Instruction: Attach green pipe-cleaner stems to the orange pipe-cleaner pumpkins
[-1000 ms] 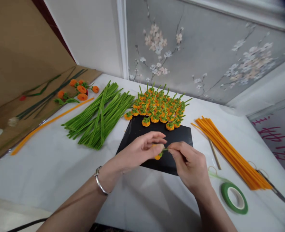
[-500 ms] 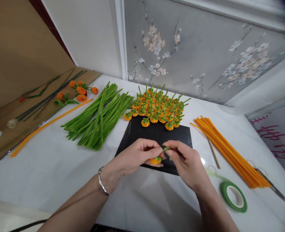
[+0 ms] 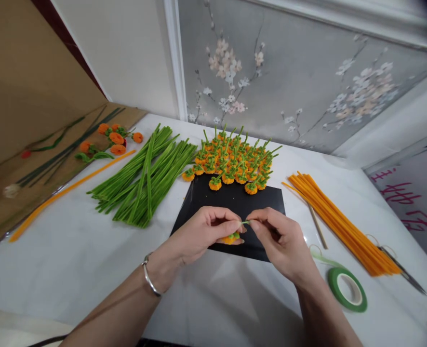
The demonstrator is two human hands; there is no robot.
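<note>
My left hand [image 3: 215, 229] is closed around a small orange chenille flower [image 3: 230, 239] with green at its top, held above a black mat [image 3: 231, 197]. Its thumb and forefinger also pinch one end of a thin light-green strip [image 3: 246, 222], which looks like floral tape. The other end of the strip is pinched in my right hand [image 3: 276, 236], and it runs taut across the short gap. Fingers hide part of the flower. Beyond the mat stand many matching orange flowers [image 3: 231, 159] with green stems pointing up.
Green chenille stems [image 3: 144, 178] lie in a pile at left, near a single orange stem [image 3: 72, 190] and finished orange flowers [image 3: 116, 138]. At right are orange stems [image 3: 343, 224], a thin stick [image 3: 317, 225], scissors [image 3: 408, 277] and a green tape roll [image 3: 361, 296].
My right hand has drawn slightly away from the left, so the strip between them is longer and straighter. The whole view has shifted slightly.
</note>
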